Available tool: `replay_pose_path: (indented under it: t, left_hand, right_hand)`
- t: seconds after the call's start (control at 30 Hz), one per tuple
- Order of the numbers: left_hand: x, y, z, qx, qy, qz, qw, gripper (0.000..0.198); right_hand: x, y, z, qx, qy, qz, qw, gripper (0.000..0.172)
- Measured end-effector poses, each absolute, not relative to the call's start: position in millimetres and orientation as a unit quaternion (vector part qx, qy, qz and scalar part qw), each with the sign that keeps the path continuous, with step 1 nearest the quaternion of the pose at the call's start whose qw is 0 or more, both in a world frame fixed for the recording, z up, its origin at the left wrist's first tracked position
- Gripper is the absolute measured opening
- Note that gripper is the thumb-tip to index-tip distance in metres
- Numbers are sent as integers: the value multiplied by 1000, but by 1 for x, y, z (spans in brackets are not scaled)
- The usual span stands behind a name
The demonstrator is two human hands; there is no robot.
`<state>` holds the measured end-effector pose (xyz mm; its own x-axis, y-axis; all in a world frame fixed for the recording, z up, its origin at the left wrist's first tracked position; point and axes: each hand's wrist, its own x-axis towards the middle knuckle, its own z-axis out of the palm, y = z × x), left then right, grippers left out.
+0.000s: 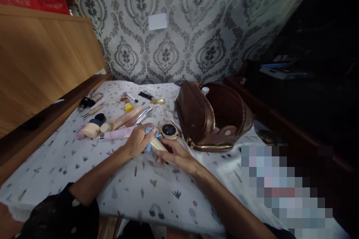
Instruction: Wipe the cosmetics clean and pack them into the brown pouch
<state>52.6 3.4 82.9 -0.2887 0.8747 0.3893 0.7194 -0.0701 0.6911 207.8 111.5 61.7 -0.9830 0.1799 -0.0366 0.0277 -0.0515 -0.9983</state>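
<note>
The left hand's fingers were closed on a crumpled blue cloth, pinching it near the upper end of a pale cream tube, just below the centre of the frame. The right hand's fingers were curled partway round the tube's lower end, neither flat nor fully clenched, with their tips showing below it; blur and the fingers themselves hid the exact contact.

The tube lay slantwise between the two hands, its lower end towards the right of the frame. It looked light and smooth, probably a little slippery and likely to give if squeezed hard, so a gentle hold round the middle of its body seemed best. The cloth looked soft and limp, with nothing fragile about it, and was best bunched between thumb and fingers.

Just beyond the hands, a round compact with a dark centre lay near the middle of the frame, and a lavender tube lay to the left. Further out, a brown bag stood open right of centre on the tabletop, which was covered in white printed fabric
</note>
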Motion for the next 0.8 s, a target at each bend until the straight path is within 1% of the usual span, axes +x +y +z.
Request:
replay_pose_path:
  t: [0.07,0.17,0.23,0.43,0.57,0.67,0.8]
  left_hand:
    - [51,4,83,583,680,427,128,43]
    - [49,5,83,560,689,418,191,49]
    - [49,5,84,546,693,420,211,52]
    - [54,1,90,557,647,478,205,48]
    - [55,-2,88,559,622,518,181,50]
    - [53,-2,83,530,610,549,213,53]
    - [52,-1,82,469,603,578,287,54]
  right_hand:
    - [208,112,59,-79,-710,699,49,29]
    - [208,112,57,-84,-760,638,87,26]
    - [208,112,57,-85,-763,633,96,26]
    - [208,112,58,-53,-594,803,14,36]
    - [209,111,58,-48,-503,863,-8,40]
    - [210,112,59,-36,-459,887,-28,44]
    - [212,113,60,-3,-441,896,-55,47]
